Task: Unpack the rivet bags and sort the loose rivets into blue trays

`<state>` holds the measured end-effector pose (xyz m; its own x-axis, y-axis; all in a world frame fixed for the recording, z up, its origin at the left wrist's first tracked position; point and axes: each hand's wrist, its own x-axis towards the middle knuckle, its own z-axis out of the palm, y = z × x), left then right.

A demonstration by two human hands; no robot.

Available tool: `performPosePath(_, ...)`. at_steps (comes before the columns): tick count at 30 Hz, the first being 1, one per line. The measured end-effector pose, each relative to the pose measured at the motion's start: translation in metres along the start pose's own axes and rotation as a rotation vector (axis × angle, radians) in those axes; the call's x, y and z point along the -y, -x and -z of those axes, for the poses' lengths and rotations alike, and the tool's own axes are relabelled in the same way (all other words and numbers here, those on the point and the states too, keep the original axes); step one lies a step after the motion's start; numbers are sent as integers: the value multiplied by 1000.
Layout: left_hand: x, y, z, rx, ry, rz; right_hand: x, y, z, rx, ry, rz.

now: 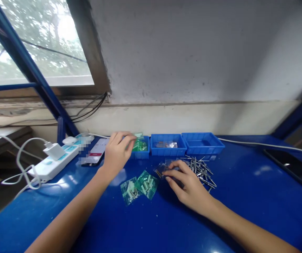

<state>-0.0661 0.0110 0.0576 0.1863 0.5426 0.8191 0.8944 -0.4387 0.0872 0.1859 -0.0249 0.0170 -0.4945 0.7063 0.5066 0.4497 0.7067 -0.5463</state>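
Film of a clear bag [159,171] is pinched at the edge between the right hand's [190,188] closed fingertips, perhaps because it is caught most easily there. The bag lies on the desk [151,225] between two green bags [148,184] and loose rods [201,171]. The left hand [116,151] is held by a bin [140,155], fingers curled; whether anything is gripped cannot be told. Slender brassy pieces show through the clear film.

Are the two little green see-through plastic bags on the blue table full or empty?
Not empty: short, pale rods show through both the left bag and the right bag.
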Motion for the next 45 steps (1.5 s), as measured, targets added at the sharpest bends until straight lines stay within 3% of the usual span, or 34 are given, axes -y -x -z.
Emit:
performPosePath(2,10,4,-12,235,4,-22,1,0,1,6,3,3)
performPosePath(4,13,13,-21,352,32,-18,2,1,1,12,6,18)
performPosePath(7,9,23,-23,377,80,27,1,2,0,44,22,29)
performPosePath(12,-10,22,-7,336,171,59,0,1,-1,100,25,-7)
performPosePath(17,-24,30,6,778,287,-14,1,-1,4,76,53,5)
performPosePath(20,-24,34,6,914,363,92,3,-1,5,104,52,-1)
performPosePath(22,-27,34,4,918,448,198,5,-1,5,147,26,-32)
performPosePath(25,-42,32,2,687,587,242,8,-1,4,195,-119,-197)
performPosePath(28,-62,35,2,453,655,83,11,-3,3,191,-334,-421)
performPosePath(31,-75,41,4,449,574,-128,14,-4,6,162,-547,-491)
performPosePath(33,-77,42,6,499,517,-164,16,-5,8,139,-596,-445)
performPosePath(36,-76,40,7,579,506,-48,15,-4,9,19,-408,-322)
performPosePath(39,-74,37,7,622,629,183,11,0,8,-103,-155,-118)
performPosePath(42,-72,34,6,647,783,476,6,6,6,-112,-41,132)
performPosePath(45,-72,33,5,690,934,634,5,9,2,-116,72,256)
